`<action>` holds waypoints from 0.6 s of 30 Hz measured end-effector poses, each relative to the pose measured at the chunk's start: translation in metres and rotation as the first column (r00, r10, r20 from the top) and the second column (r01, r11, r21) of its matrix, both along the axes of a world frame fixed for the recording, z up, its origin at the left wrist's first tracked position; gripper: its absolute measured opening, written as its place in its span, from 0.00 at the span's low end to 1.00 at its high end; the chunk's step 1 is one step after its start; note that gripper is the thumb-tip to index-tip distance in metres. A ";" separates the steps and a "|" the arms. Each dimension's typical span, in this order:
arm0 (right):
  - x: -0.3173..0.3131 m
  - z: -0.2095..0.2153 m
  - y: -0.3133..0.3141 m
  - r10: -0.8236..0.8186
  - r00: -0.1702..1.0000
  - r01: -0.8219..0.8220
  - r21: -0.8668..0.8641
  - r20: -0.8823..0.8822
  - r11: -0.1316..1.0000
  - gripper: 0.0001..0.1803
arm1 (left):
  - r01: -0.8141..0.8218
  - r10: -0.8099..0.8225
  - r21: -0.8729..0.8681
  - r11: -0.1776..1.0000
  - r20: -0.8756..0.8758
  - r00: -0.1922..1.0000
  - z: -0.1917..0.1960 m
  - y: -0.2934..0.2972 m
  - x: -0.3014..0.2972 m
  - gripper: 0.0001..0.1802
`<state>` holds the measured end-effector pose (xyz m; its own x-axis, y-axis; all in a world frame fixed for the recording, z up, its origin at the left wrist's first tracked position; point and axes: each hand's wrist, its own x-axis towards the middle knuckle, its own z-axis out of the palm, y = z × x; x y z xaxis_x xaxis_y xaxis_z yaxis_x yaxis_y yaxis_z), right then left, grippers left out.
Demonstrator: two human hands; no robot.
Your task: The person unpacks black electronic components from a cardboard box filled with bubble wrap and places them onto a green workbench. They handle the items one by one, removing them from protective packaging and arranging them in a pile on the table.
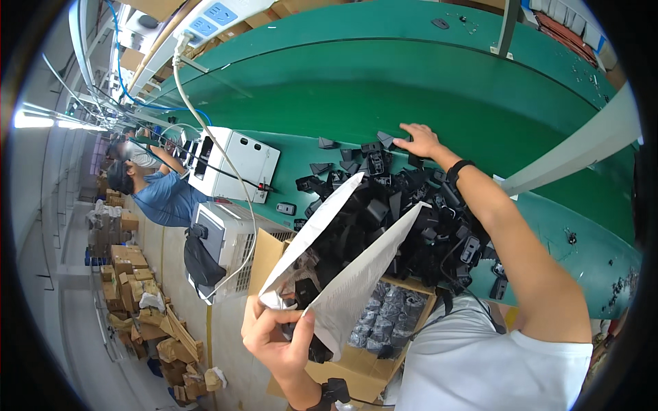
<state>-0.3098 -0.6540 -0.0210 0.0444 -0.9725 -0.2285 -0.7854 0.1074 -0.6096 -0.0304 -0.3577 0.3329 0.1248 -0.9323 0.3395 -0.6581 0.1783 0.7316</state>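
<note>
My left hand (pixel 281 337) pinches the edge of a white bag (pixel 367 277) that gapes, with black pieces (pixel 306 293) and clear plastic showing inside. The bag is tilted above a cardboard box (pixel 356 366) of plastic-wrapped items (pixel 391 315). A big heap of black plastic parts (pixel 377 211) lies on the green bench beyond the bag. At the far edge of that heap is my right hand (pixel 419 142), its fingers stretched out. Beside its fingertips is a wedge-shaped black part (pixel 385 140); whether they touch cannot be made out.
The green conveyor belt (pixel 329 96) runs along the far side of the bench. A white machine (pixel 233 164) stands left of the heap, with a white cable (pixel 219 144) hanging past it. A slanted grey post (pixel 576 154) rises at right. A co-worker (pixel 161 195) in blue works farther left.
</note>
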 end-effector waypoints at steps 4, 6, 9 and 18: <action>0.034 0.000 0.012 0.111 0.990 -0.100 -0.112 0.091 0.989 0.38 | -0.044 0.044 0.015 0.999 0.041 0.998 0.007 0.000 -0.010 0.07; 0.034 -0.005 0.016 0.174 0.972 -0.141 -0.204 0.157 0.969 0.30 | -0.005 0.001 0.039 0.999 0.099 0.995 0.015 -0.001 -0.022 0.07; 0.032 -0.005 0.023 0.298 0.953 -0.274 -0.257 0.059 0.927 0.22 | 0.030 -0.029 -0.003 1.000 0.144 0.989 0.035 -0.001 -0.037 0.06; -0.001 0.032 0.053 0.520 0.836 -0.474 -0.247 0.173 0.845 0.09 | -0.036 0.039 0.028 0.999 -0.141 0.989 0.034 -0.005 -0.058 0.06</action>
